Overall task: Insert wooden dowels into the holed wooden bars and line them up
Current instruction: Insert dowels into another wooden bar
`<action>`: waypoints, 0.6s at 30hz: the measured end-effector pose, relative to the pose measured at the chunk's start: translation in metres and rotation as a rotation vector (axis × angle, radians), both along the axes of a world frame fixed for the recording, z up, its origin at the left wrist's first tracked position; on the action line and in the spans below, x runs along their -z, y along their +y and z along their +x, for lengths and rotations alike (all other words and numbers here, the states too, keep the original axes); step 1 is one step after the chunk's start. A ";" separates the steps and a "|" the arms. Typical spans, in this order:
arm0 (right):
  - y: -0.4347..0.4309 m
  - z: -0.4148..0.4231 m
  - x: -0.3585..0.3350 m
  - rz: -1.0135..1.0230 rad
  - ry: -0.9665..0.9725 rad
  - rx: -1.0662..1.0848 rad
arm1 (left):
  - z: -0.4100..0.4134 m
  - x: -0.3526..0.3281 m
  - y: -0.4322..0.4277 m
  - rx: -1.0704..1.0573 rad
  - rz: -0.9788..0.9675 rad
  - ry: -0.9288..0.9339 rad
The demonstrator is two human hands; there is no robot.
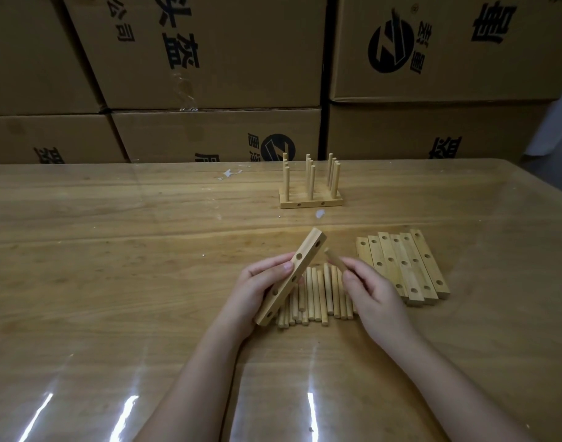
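My left hand [252,290] grips a holed wooden bar [292,274], held tilted above the table with its holes facing me. My right hand [374,293] pinches a single wooden dowel [334,258], its tip pointing up-left toward the bar's upper end without touching it. Under both hands lies a row of several loose dowels [318,296]. To the right, several holed bars [404,266] lie side by side. Farther back, assembled bars with upright dowels [311,186] stand lined up together.
The wooden table [113,250] has a glossy clear cover with glare streaks near me. Stacked cardboard boxes [209,59] form a wall right behind the table's far edge. Small white scraps [228,173] lie at the back.
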State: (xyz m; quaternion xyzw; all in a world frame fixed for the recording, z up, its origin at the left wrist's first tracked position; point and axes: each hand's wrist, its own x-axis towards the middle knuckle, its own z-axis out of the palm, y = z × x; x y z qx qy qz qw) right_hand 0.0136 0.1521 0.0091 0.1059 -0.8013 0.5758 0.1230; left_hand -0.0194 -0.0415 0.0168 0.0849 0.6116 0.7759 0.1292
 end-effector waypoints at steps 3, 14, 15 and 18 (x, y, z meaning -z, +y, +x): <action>-0.002 -0.001 0.002 0.060 0.035 -0.009 | 0.000 0.000 0.000 0.011 -0.005 0.001; 0.001 -0.001 0.000 -0.039 0.110 0.084 | 0.000 0.000 -0.001 0.046 -0.030 -0.006; 0.002 -0.001 0.000 -0.032 0.126 0.097 | 0.000 -0.001 -0.001 0.046 -0.031 -0.005; 0.005 -0.002 -0.001 -0.001 0.159 0.141 | 0.002 -0.003 0.000 0.047 -0.031 -0.011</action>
